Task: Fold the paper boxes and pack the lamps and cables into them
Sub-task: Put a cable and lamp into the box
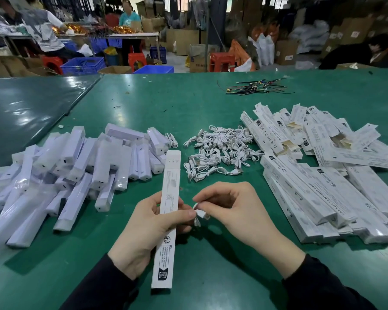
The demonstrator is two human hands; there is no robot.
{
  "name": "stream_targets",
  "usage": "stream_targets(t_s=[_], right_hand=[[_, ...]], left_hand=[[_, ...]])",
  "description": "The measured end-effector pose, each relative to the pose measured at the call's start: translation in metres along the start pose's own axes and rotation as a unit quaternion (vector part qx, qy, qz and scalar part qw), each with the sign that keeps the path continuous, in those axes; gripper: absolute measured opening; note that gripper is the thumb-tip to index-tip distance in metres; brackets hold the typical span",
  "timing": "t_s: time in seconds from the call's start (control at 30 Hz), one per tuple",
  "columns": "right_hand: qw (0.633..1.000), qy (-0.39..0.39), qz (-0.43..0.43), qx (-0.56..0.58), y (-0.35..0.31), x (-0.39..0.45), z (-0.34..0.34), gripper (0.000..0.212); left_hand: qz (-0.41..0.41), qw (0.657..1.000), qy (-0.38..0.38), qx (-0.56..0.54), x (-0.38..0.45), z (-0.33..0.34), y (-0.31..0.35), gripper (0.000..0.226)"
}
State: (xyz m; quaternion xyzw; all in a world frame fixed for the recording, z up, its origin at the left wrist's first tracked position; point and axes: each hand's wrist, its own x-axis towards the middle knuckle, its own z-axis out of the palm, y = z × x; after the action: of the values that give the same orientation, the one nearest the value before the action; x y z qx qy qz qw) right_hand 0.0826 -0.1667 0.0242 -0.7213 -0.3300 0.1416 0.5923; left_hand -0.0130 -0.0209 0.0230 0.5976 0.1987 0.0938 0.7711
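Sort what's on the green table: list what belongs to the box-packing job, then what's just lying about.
Job:
- box, gripped in left hand
- cable, pinched by right hand
- cable pile
- lamp pile
- flat box stack

Lying about:
- bundle of dark wires
- small dark scraps

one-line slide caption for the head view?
Left hand grips a long white box while right hand pinches a coiled white cable, between piles of lamps and boxes.
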Motion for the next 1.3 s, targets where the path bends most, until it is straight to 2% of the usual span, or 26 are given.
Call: stream_targets(t_s=[0.2, 0.23, 0.3, 0.37, 0.4, 0.57, 0.73, 0.87, 1.0, 1.13, 1.2, 1.3], right_hand=[[1.0, 0.001, -0.025, -0.017, 0.0014, -0.0004, 0.003, 0.012], [0.999, -0.008, -0.037, -0.011, -0.0001, -0.0014, 0.0033, 0.016], [0.996, -0.036, -0.069, -0.034, -0.0002, -0.004, 0.0033, 0.038], [0.981, -0.051, -0.126, -0.135, 0.004, -0.0053, 0.0049, 0.055], [0.971, -0.049, -0.151, -0.178, 0.0058, -0.0053, 0.0064, 0.057], [0.959, -0.036, -0.175, -0.22, 0.0039, -0.0055, 0.0067, 0.048], [0.932, -0.05, -0.196, -0.299, -0.0005, -0.008, 0.0057, 0.066], [0.906, -0.038, -0.229, -0.354, -0.0013, -0.0076, 0.0065, 0.055], [0.902, -0.014, -0.26, -0.343, -0.0022, -0.0067, 0.0074, 0.049], [0.923, 0.009, -0.287, -0.255, -0.0001, -0.0041, 0.0056, 0.033], [0.942, 0.023, -0.271, -0.195, 0.0017, -0.0038, 0.0046, 0.022], [0.976, 0.03, -0.196, -0.086, 0.0034, -0.0025, 0.0044, 0.014]], left_hand=[[-0.002, 0.999, 0.021, -0.029, -0.0009, 0.0019, 0.0023, 0.042], [-0.008, 0.999, 0.027, -0.037, -0.0006, 0.0022, 0.0032, 0.038], [-0.032, 0.997, 0.034, -0.06, 0.0, 0.0024, 0.005, 0.031], [-0.055, 0.994, 0.037, -0.092, 0.0008, 0.0014, 0.0066, 0.034], [-0.063, 0.991, 0.04, -0.107, 0.0014, 0.0009, 0.0067, 0.036], [-0.1, 0.984, 0.026, -0.147, 0.0041, 0.0, 0.0054, 0.036], [-0.121, 0.976, 0.002, -0.181, 0.0055, -0.0015, 0.0044, 0.033], [-0.15, 0.964, -0.019, -0.217, 0.0063, -0.0032, 0.0044, 0.035], [-0.157, 0.957, -0.032, -0.242, 0.0067, -0.007, 0.0073, 0.038], [-0.131, 0.971, -0.044, -0.194, 0.0033, -0.0063, 0.0096, 0.05], [-0.108, 0.98, -0.038, -0.162, 0.0018, -0.0044, 0.008, 0.058], [-0.097, 0.987, -0.049, -0.116, -0.0013, -0.0015, 0.0061, 0.054]])
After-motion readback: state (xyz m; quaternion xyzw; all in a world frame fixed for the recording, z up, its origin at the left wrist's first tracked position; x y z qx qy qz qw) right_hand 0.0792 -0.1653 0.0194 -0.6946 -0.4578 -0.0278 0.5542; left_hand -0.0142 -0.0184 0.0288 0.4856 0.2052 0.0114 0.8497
